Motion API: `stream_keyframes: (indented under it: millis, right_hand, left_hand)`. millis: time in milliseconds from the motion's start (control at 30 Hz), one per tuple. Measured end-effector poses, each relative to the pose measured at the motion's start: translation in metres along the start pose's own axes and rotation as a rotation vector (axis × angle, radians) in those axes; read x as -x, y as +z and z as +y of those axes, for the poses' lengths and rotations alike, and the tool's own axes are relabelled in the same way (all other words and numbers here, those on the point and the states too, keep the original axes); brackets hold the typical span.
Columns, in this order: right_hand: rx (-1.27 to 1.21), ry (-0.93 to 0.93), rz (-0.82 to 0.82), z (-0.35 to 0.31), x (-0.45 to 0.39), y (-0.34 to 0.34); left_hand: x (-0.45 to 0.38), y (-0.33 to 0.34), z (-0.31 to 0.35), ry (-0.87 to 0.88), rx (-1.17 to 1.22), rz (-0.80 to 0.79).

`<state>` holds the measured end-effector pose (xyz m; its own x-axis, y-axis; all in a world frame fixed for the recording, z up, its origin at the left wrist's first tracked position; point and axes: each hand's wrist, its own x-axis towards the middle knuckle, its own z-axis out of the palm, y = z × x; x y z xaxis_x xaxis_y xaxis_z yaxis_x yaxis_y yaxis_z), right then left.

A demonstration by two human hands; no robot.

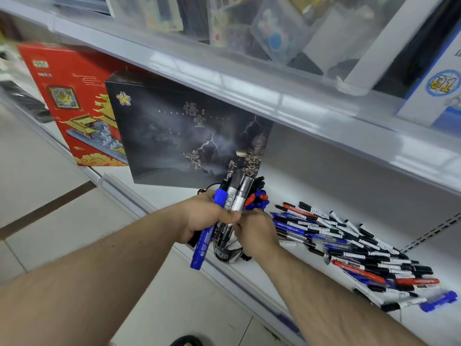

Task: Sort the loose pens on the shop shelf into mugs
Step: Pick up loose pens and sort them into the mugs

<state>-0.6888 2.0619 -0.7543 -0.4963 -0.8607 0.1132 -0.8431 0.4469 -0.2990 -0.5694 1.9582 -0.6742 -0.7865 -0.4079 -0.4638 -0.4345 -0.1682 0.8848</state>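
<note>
Two hands hold markers just over the mug.

The left hand grips a bunch of markers above the dark mug (it sits at the shelf's front edge). The right hand pinches one marker. Loose pens lie right of the mug, with bare white shelf behind them.

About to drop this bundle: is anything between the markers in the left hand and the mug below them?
Partly. The left hand grips the bundle of markers right above the mug, but the right hand is pinching the bundle at the mug's mouth. The mug's opening itself is hidden behind both hands, so its free room cannot be judged.
</note>
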Motion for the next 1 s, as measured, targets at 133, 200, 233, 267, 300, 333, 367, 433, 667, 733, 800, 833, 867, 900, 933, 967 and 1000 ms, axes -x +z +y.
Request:
stream_keyframes:
  millis: [133, 200, 233, 267, 300, 333, 367, 433, 667, 733, 800, 833, 867, 900, 933, 967, 1000]
  right_hand:
    - [-0.049, 0.086, -0.094, -0.005, 0.002, -0.003]
    - [-0.215, 0.210, -0.061, -0.007, 0.002, -0.018]
    - [-0.360, 0.301, -0.018, -0.007, 0.003, -0.025]
    - [-0.533, 0.401, 0.048, -0.008, 0.007, -0.034]
    - [-0.716, 0.491, 0.129, -0.009, 0.012, -0.044]
    - [-0.867, 0.560, 0.194, -0.010, 0.018, -0.053]
    - [-0.980, 0.597, 0.224, -0.011, 0.025, -0.062]
    - [-1.087, 0.585, 0.188, -0.015, 0.039, -0.074]
    - [-1.012, 0.464, 0.208, -0.016, 0.061, -0.082]
    - [-0.986, 0.440, 0.222, -0.015, 0.063, -0.082]
    - [-0.976, 0.411, 0.212, -0.013, 0.063, -0.084]
    - [-0.979, 0.399, 0.203, -0.011, 0.064, -0.084]
    - [-0.990, 0.393, 0.201, -0.010, 0.064, -0.086]
    - [-1.005, 0.397, 0.200, -0.007, 0.065, -0.086]
    - [-1.034, 0.410, 0.202, -0.005, 0.066, -0.088]
    - [-1.076, 0.433, 0.205, -0.001, 0.067, -0.088]
    - [-1.135, 0.459, 0.210, 0.004, 0.068, -0.089]
  left_hand:
    - [0.001, -0.001, -0.001, 0.051, -0.059, -0.013]
    - [0.001, -0.001, -0.003, 0.083, -0.135, -0.015]
    - [0.001, -0.002, -0.005, 0.095, -0.201, -0.011]
    - [0.001, -0.002, -0.006, 0.098, -0.288, -0.005]
    - [0.000, -0.003, -0.008, 0.088, -0.379, 0.000]
    - [0.001, -0.001, -0.009, 0.084, -0.457, 0.001]
    - [0.002, 0.002, -0.008, 0.097, -0.524, -0.006]
    - [0.003, 0.009, -0.008, 0.144, -0.660, -0.006]
    - [0.006, 0.027, 0.002, 0.209, -0.879, -0.020]
    - [0.005, 0.028, 0.001, 0.218, -0.878, -0.038]
    - [0.003, 0.028, 0.001, 0.210, -0.809, -0.061]
    - [0.003, 0.026, 0.000, 0.199, -0.749, -0.079]
    - [0.004, 0.025, 0.000, 0.182, -0.675, -0.107]
    - [0.005, 0.022, -0.001, 0.159, -0.590, -0.144]
    - [0.005, 0.019, -0.002, 0.136, -0.489, -0.179]
    - [0.004, 0.015, -0.003, 0.112, -0.386, -0.193]
    - [0.004, 0.010, -0.003, 0.090, -0.269, -0.182]
